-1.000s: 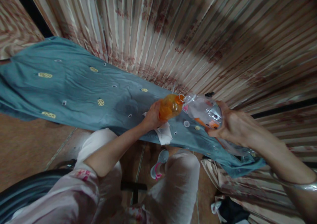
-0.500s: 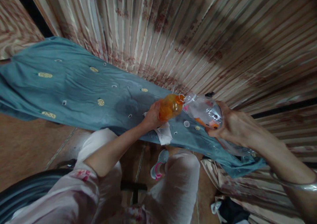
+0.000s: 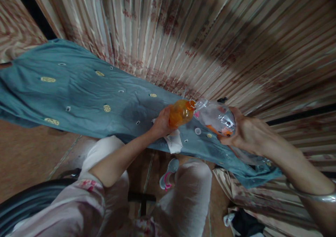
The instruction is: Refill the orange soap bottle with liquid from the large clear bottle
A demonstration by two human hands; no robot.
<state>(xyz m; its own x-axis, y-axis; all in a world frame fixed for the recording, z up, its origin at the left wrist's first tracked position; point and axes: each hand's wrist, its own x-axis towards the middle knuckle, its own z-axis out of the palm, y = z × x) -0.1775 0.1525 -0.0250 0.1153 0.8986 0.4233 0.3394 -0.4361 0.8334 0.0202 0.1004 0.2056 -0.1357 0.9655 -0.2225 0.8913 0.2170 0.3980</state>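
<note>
My left hand point(image 3: 162, 122) is wrapped round an orange bottle point(image 3: 181, 114), whose neck points right. My right hand point(image 3: 243, 129) grips a clear plastic bottle point(image 3: 216, 115) by its base end, tilted with its neck toward the left. The two necks meet, or nearly so, above the blue-green cloth; whether liquid passes between them cannot be made out. A crumpled white tissue point(image 3: 174, 141) lies on the cloth below my left hand. A small round translucent cap point(image 3: 197, 131) rests under the clear bottle.
The blue-green cloth point(image 3: 84, 90) with pineapple prints covers a long narrow surface. Pleated curtains point(image 3: 147, 30) hang right behind it. Another clear plastic object point(image 3: 249, 157) lies beyond my right wrist. A black chair part point(image 3: 34, 198) is at lower left, dark fabric point(image 3: 246, 223) at lower right.
</note>
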